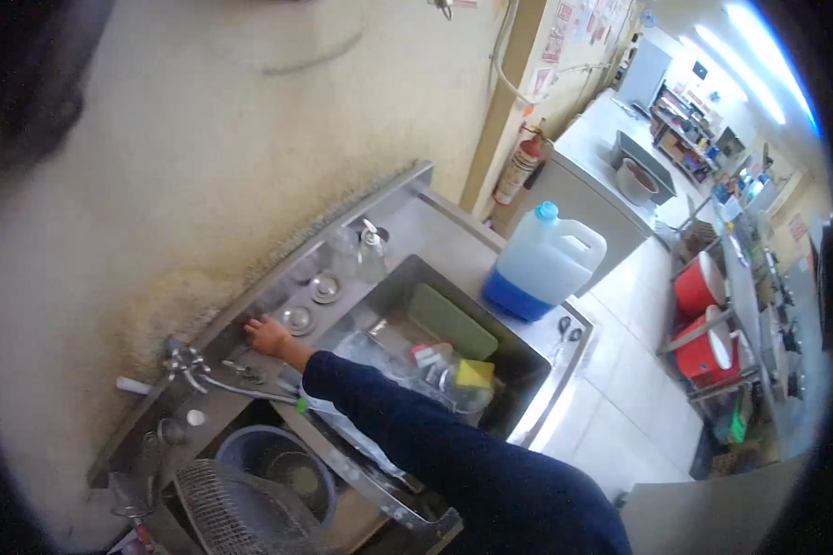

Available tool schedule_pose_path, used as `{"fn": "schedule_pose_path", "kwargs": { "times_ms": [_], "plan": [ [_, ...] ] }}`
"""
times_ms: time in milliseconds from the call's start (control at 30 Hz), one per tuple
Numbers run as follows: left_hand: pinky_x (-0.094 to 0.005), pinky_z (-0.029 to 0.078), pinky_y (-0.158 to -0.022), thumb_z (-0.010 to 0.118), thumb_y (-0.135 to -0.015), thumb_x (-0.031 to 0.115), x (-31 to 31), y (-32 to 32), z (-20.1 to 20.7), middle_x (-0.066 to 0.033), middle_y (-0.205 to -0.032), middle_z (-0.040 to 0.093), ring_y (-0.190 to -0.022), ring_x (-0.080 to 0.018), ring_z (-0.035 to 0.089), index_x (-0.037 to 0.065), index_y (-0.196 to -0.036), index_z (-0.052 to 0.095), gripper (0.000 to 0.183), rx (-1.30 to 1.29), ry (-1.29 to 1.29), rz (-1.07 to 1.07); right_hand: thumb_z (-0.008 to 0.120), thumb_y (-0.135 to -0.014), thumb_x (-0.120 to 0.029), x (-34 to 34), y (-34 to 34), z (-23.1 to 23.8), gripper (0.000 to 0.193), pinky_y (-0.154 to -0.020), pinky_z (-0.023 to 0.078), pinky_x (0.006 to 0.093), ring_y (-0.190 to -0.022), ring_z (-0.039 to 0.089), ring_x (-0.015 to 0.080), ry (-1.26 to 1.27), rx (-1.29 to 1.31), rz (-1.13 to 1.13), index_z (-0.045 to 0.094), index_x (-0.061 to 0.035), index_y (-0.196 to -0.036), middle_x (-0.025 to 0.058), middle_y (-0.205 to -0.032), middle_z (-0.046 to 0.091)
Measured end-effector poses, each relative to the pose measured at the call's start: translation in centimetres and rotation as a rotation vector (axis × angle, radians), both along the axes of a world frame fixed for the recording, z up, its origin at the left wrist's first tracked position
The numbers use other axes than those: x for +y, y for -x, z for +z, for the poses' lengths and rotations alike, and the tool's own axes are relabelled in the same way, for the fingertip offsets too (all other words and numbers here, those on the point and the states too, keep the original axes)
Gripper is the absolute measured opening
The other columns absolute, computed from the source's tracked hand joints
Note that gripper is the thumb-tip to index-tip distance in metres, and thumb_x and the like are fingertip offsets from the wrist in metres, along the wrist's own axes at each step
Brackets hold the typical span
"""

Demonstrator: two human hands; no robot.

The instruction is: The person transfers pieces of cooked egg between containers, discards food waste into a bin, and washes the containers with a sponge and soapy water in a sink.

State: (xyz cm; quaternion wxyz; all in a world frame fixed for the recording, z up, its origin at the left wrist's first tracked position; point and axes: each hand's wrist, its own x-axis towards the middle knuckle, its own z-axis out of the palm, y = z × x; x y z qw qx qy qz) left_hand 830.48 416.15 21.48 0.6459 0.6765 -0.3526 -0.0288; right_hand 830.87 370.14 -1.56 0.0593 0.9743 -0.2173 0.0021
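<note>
My right hand (268,337) reaches across to the back ledge of a steel sink unit (415,205), its arm in a dark blue sleeve. The fingers look stretched and slightly apart, with nothing visible in them. Just beside the hand lies a round metal sink strainer (298,320), with a second strainer (325,288) farther along. Left of the hand stands the tap (185,361). In the right basin are a green tray (452,321), a yellow sponge (474,374) and a blurred clear container, partly hidden by my sleeve. My left hand is out of view.
A jug of blue liquid (544,264) and black scissors (569,327) are on the right drainboard. A pump bottle (372,254) stands at the back. The left basin holds a grey-blue bowl (319,472) and a wire basket (217,504). A fire extinguisher (520,168) is beyond.
</note>
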Motion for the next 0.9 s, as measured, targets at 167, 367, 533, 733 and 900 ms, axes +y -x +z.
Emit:
{"fn": "schedule_pose_path", "kwargs": {
  "times_ms": [167, 367, 533, 733, 900],
  "plan": [
    [-0.0325, 0.048, -0.054, 0.046, -0.096, 0.030, 5.0, -3.6, -5.8, -0.0178, -0.084, 0.064, -0.067, -0.0242, 0.059, -0.003, -0.103, 0.063, 0.037, -0.839, 0.268, -0.130, 0.050, -0.091, -0.022, 6.8, 5.6, 4.7, 0.059, -0.094, 0.042, 0.0435, -0.115, 0.049, 0.0290, -0.113, -0.329, -0.280, 0.031, -0.0254, -0.147, 0.0114, -0.126, 0.050],
    [-0.0347, 0.049, -0.059, 0.053, -0.093, 0.025, 1.5, 6.7, 4.6, -0.0145, -0.088, 0.062, -0.069, -0.0217, 0.057, -0.002, -0.110, 0.057, 0.033, -0.307, 0.116, -0.586, 0.053, -0.090, -0.009, 27.1, 28.2, 11.5, 0.050, -0.097, 0.040, 0.0437, -0.111, 0.049, 0.0362, -0.617, -1.036, -0.368, 0.039, -0.0101, -0.138, 0.0178, -0.118, 0.050],
    [-0.0313, 0.044, -0.060, 0.071, -0.084, 0.016, -1.1, 16.8, 9.3, -0.0081, -0.083, 0.060, -0.069, -0.0131, 0.052, -0.002, -0.107, 0.055, 0.033, 0.683, -0.207, -1.109, 0.055, -0.090, -0.009, 51.8, 54.4, 6.7, 0.044, -0.089, 0.048, 0.0366, -0.099, 0.061, 0.0241, -0.827, -1.123, -1.095, 0.047, -0.0074, -0.133, 0.0127, -0.110, 0.062],
    [-0.0260, 0.049, -0.075, 0.078, -0.078, 0.015, -3.0, 36.4, 11.0, -0.0195, -0.109, 0.056, -0.088, -0.0197, 0.055, -0.006, -0.115, 0.049, 0.051, -0.341, 0.206, -1.308, 0.053, -0.087, -0.028, 74.9, 77.7, 0.5, 0.036, -0.084, 0.049, 0.0430, -0.096, 0.063, 0.0344, -0.864, -0.407, -1.782, 0.060, -0.0127, -0.119, 0.0175, -0.098, 0.068],
    [-0.0297, 0.050, -0.074, 0.074, -0.076, 0.006, -3.4, 58.8, 11.6, -0.0083, -0.083, 0.067, -0.078, -0.0189, 0.064, -0.004, -0.096, 0.065, 0.024, -0.103, 0.016, -1.443, 0.054, -0.090, -0.042, 80.6, 86.3, -3.7, 0.044, -0.086, 0.049, 0.0418, -0.100, 0.064, 0.0324, -1.124, -0.685, -1.856, 0.060, -0.0121, -0.121, 0.0164, -0.103, 0.069]
  ]
}}
